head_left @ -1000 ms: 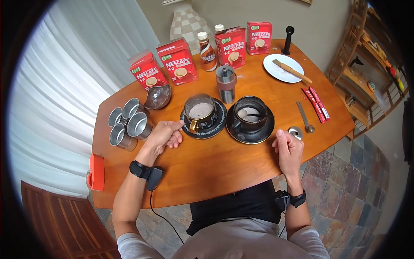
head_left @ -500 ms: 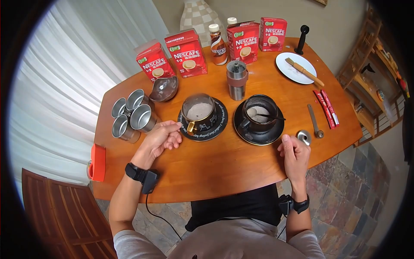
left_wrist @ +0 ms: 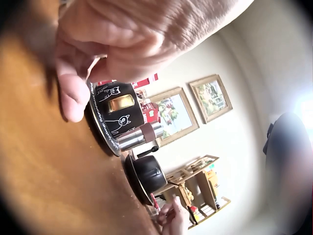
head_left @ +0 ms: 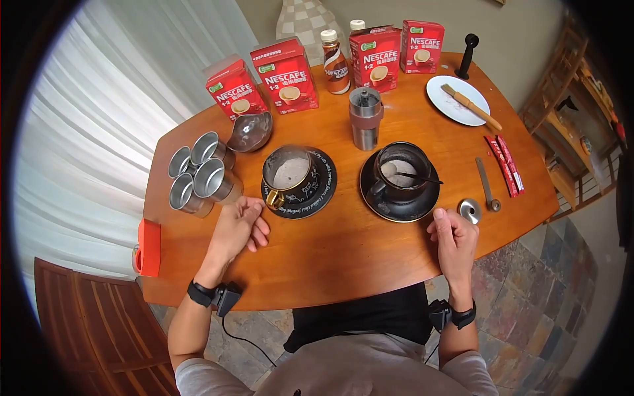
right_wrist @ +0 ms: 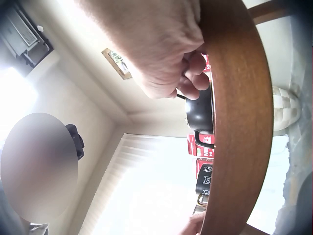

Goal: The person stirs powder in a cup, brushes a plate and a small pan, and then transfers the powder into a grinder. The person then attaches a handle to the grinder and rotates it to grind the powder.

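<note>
A black cup with white cat drawings and a gold handle (head_left: pixel 288 173) holds pale powder and sits off-centre to the left on its lettered saucer (head_left: pixel 323 195). Just left of that saucer is my left hand (head_left: pixel 236 230), empty, fingers loosely bent; whether a fingertip touches the saucer I cannot tell. A plain black cup (head_left: pixel 400 191) on a black saucer (head_left: pixel 413 212) also holds pale powder, with a dark-handled spoon (head_left: pixel 419 177) leaning in it. My right hand (head_left: pixel 456 244) lies at the table's front edge, loosely curled and empty, beside a small round metal piece (head_left: pixel 469 211).
Behind the cups stand a metal grinder (head_left: pixel 365 119), red boxes (head_left: pixel 285 78) and a bottle (head_left: pixel 335 66). Metal cups (head_left: pixel 212 178) and a dark bowl (head_left: pixel 251 132) are left. A brush (head_left: pixel 469 104) on a white plate (head_left: pixel 441 105), sachets (head_left: pixel 507 165) and a long-handled scoop (head_left: pixel 485 185) are right.
The cat cup and its saucer have shifted left, the cup now further left on the saucer. My left hand has drawn back left and towards me. My right hand stays by the table edge.
</note>
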### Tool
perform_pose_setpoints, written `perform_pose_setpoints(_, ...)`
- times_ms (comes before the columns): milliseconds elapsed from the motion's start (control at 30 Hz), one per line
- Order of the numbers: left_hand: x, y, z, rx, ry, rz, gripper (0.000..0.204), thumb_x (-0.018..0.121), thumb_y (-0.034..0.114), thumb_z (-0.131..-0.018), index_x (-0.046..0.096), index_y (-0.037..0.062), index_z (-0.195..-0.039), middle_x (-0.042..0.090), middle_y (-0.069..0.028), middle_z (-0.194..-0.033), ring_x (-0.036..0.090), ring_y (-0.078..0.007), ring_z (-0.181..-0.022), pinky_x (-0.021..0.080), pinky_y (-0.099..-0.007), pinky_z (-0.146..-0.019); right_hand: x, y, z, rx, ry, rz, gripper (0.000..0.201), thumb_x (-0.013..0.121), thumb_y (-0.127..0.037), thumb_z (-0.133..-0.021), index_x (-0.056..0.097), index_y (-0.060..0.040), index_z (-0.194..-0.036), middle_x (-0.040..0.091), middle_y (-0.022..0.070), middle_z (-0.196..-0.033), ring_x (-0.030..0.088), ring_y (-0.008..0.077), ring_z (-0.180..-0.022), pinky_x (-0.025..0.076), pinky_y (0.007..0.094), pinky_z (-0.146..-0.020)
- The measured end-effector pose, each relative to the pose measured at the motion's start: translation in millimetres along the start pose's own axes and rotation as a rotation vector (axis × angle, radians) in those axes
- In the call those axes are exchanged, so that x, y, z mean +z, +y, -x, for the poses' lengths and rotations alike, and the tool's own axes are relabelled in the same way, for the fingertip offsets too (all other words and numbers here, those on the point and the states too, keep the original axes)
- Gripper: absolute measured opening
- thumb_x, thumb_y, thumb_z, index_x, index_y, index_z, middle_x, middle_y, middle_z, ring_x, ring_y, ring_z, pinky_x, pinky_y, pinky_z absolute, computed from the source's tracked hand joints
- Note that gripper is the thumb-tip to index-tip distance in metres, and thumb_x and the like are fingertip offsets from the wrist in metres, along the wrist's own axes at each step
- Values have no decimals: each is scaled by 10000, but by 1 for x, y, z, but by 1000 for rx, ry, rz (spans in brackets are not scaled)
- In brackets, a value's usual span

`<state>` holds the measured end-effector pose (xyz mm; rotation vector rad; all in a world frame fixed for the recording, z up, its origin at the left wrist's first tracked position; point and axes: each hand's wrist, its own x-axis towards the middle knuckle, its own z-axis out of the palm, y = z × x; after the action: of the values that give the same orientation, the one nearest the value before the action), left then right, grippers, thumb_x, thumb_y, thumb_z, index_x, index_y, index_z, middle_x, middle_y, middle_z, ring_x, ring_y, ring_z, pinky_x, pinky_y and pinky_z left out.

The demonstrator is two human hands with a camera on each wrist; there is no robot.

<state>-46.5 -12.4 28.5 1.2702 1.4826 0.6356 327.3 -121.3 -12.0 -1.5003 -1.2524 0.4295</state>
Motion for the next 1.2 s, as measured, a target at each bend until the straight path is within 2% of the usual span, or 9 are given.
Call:
perform_pose_setpoints(667, 21, 7, 3, 20, -19, -82, 240, 551, 224, -1114, 578, -14, -1099, 633, -40, -676, 596, -106, -481, 408, -237, -397, 1, -1, 0, 20, -26, 7, 427, 657, -229, -1063, 658, 21, -717, 566, 57, -575, 525, 125, -521, 382, 300, -514)
perform_pose_setpoints(767, 27, 12, 15, 17, 3, -185, 293, 562, 266, -1110, 622, 5, -991, 639, -28, -675, 575, -97, -488, 421, -260, -438, 0, -1, 1, 10, -27, 8, 429, 660, -233, -1062, 658, 22, -717, 571, 60, -577, 530, 126, -523, 384, 299, -515)
perform_pose_setpoints(867, 34, 11, 24, 91, -81, -360, 372, 578, 297, -1100, 639, 15, -864, 647, -36, -671, 561, -105, -504, 432, -309, -494, 1, 1, 0, 24, -27, 11, 428, 661, -234, -1061, 660, 25, -720, 576, 61, -578, 533, 127, -523, 387, 297, -517)
perform_pose_setpoints(900, 39, 16, 29, 123, -79, -433, 409, 582, 297, -1091, 638, 7, -808, 635, -71, -661, 577, -164, -528, 453, -363, -553, 1, 1, -2, 24, -33, 4, 427, 661, -235, -1061, 661, 24, -722, 577, 62, -579, 535, 128, -524, 388, 297, -517)
perform_pose_setpoints(1000, 66, 33, 40, 381, -101, -395, 353, 524, 230, -1117, 608, 32, -836, 551, 17, -664, 542, -60, -626, 409, -230, -559, 2, -1, -4, 25, -44, -3, 426, 659, -238, -1062, 664, 23, -725, 582, 64, -581, 542, 130, -526, 390, 297, -519)
perform_pose_setpoints(1033, 72, 37, 41, 351, -150, -401, 194, 529, 146, -1098, 634, 22, -992, 576, 13, -745, 536, -55, -681, 428, -232, -597, 2, -1, -4, 23, -46, 2, 426, 659, -239, -1062, 665, 22, -725, 583, 65, -582, 544, 130, -527, 391, 297, -519)
perform_pose_setpoints(1100, 90, 43, 38, 449, -161, -347, 107, 552, 94, -1078, 623, 23, -1113, 589, 11, -813, 530, -52, -673, 436, -240, -599, 0, -3, -4, 27, -48, 19, 418, 661, -236, -1058, 668, 21, -729, 596, 75, -589, 563, 144, -531, 400, 303, -521)
perform_pose_setpoints(1167, 105, 54, 34, 566, -174, -336, 239, 605, 17, -1033, 585, 12, -1271, 589, 8, -902, 534, -54, -662, 451, -244, -609, 0, -4, -4, 13, -44, 31, 413, 665, -233, -1054, 669, 23, -730, 608, 83, -598, 574, 158, -533, 408, 309, -524)
perform_pose_setpoints(1200, 113, 59, 29, 577, -181, -318, 241, 615, 25, -1031, 588, 6, -1270, 588, 5, -900, 538, -58, -661, 452, -240, -610, 0, -4, -4, 5, -41, 37, 410, 666, -231, -1052, 670, 24, -730, 614, 87, -602, 579, 165, -534, 413, 313, -525)
